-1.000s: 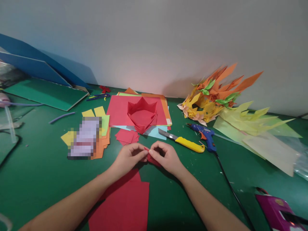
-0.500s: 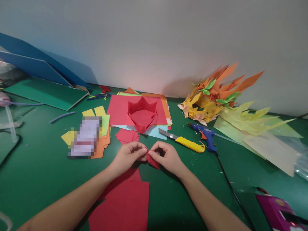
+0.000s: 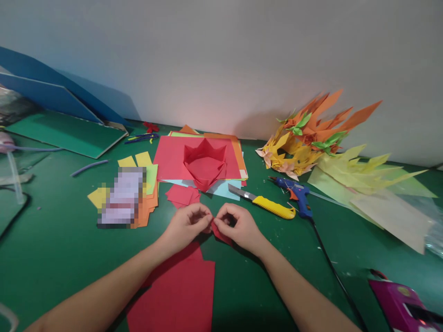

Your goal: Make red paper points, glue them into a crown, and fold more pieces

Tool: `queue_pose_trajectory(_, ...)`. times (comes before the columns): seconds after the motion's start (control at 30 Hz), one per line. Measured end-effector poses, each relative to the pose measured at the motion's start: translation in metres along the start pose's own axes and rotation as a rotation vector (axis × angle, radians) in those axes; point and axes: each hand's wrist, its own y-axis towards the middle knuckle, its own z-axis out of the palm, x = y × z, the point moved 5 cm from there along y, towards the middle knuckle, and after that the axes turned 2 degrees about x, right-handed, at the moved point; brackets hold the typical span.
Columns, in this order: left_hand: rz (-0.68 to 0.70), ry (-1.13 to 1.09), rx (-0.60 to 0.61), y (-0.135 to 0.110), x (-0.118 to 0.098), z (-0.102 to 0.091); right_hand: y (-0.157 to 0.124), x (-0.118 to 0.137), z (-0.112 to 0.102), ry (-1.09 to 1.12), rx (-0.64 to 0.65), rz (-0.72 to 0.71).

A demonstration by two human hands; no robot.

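Green felt-like matting covers your table (image 3: 51, 249), with flat yellow and orange paper squares (image 3: 145, 184) at the left and a crisp red paper crown (image 3: 205, 165) standing on a sheet stack behind; no writing is readable. Your left hand (image 3: 185, 226) and right hand (image 3: 238, 226) meet with fingertips closed narrow, together pinching a small folded red paper piece (image 3: 218, 232) just above the table, over larger red sheets (image 3: 180, 290). Rightward lie a yellow-handled knife (image 3: 268, 206), a blue glue gun (image 3: 298, 196) and spiky folded flowers (image 3: 308, 138).

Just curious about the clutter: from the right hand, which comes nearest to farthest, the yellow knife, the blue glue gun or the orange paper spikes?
From the right hand:
1. Yellow knife, just beyond, right.
2. Blue glue gun, farther right.
3. Orange paper spikes, far back by the wall.
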Motion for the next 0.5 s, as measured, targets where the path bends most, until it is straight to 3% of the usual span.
queue_pose_trajectory(0.17,0.023,-0.001,0.001,-0.0015,-0.0047,-0.0003,-0.0006,0.0022,0.0003,-0.013,0.002,-0.012)
queue_pose_trajectory(0.5,-0.056,-0.056,0.016,-0.0017,-0.0013,0.001,-0.0014,-0.001,0.002,-0.024,0.0,-0.012)
